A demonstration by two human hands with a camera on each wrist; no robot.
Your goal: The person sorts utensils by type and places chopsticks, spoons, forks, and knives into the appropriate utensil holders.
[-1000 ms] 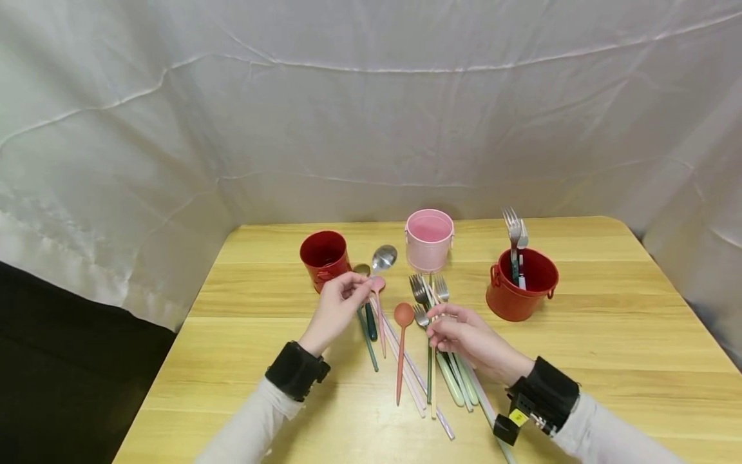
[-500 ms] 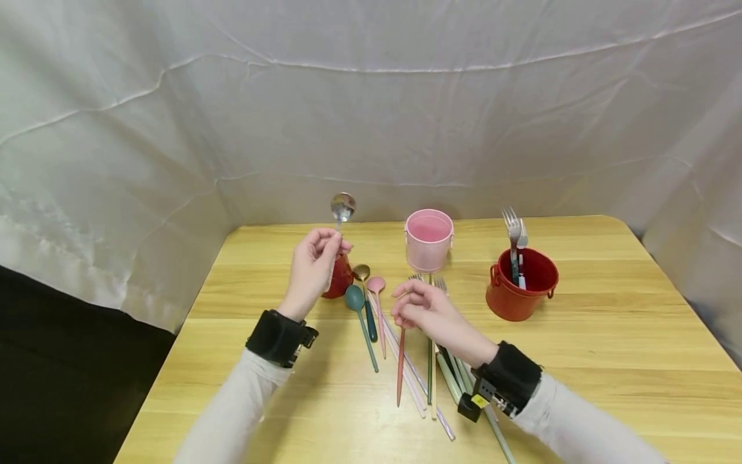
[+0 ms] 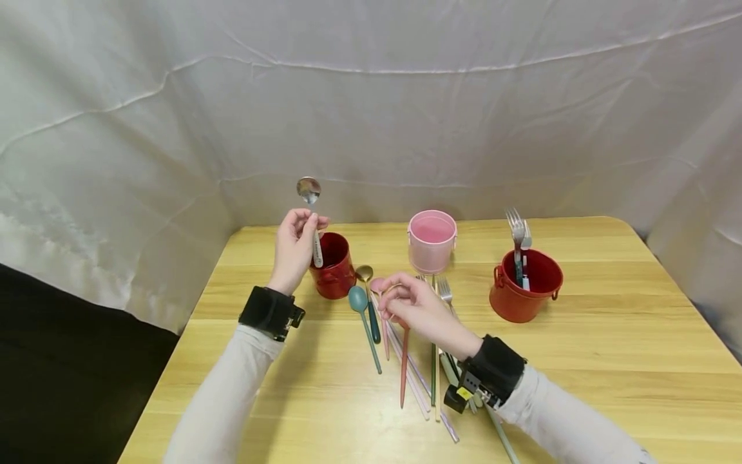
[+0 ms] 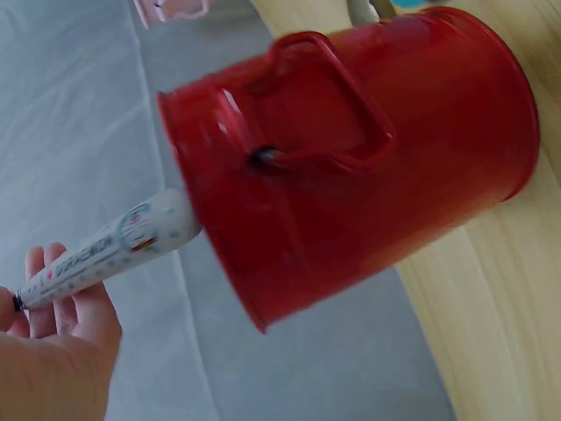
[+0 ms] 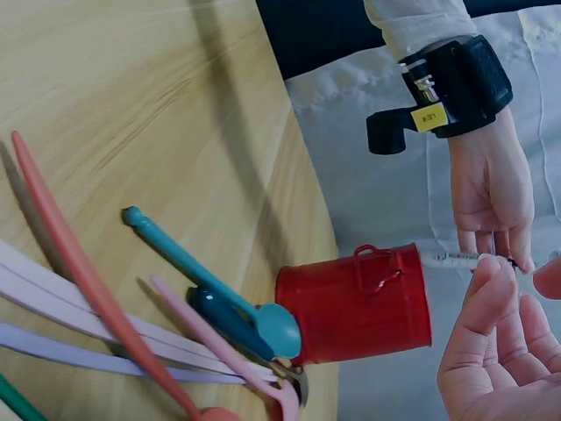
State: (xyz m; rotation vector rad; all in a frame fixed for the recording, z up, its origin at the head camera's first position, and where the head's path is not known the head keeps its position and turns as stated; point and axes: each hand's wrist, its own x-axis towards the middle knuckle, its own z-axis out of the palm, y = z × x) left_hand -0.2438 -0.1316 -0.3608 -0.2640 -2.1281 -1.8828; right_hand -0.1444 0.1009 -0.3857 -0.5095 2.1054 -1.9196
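My left hand [image 3: 292,252] pinches a spoon [image 3: 309,189] with a silver bowl, held bowl up over the left red bucket [image 3: 334,280]. In the left wrist view, the tip of its white patterned handle [image 4: 114,250] is at the bucket's rim. My right hand [image 3: 418,314] hovers over the cutlery with its fingers loosely bent, nothing in them. Below it lies an orange spoon [image 3: 404,374], its bowl mostly hidden in the head view. A pink spoon [image 3: 377,284], a teal spoon [image 3: 358,299] and a gold spoon [image 3: 364,273] with a dark handle lie nearby.
A pink bucket [image 3: 431,256] stands at the back. The right red bucket [image 3: 516,304] holds forks [image 3: 515,225] and other cutlery. Chopsticks [image 3: 437,386], another fork [image 3: 444,290] and green-handled pieces lie on the wooden table [image 3: 608,309]. Pale cloth [image 3: 371,129] hangs behind.
My left hand has lifted the silver spoon from the table and carried it left, over the left red bucket. My right hand has moved left from the forks, above the orange spoon.
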